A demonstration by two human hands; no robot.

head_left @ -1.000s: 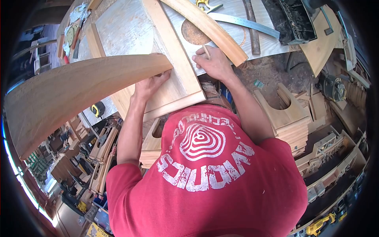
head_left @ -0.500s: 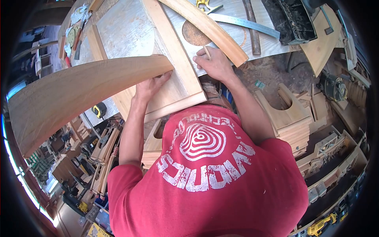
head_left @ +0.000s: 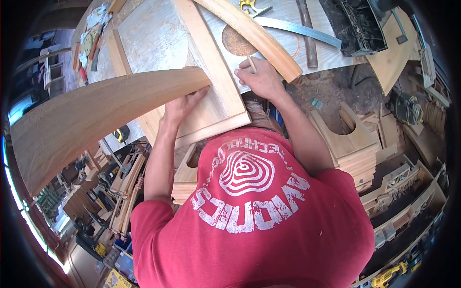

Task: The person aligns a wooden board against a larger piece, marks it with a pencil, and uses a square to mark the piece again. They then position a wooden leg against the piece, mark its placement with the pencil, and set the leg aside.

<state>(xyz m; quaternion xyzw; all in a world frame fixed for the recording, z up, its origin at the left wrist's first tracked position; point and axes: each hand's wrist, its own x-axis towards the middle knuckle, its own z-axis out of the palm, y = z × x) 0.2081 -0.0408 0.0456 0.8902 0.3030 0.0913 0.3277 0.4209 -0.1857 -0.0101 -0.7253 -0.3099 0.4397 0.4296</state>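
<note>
Wooden curved board, its end gripped by left hand fingers, overlaps the panel; right hand fingers pinch a pencil at its right edge.

The wide curved board sweeps in from the left over the framed panel and blocks that side up to the left hand gripping its end; only the panel face above it lies bare. Just beyond the right hand and its pencil, a curved strip slants across the table, with a steel rule and a black box crowding behind. Between the hands the panel's near corner is open.
</note>
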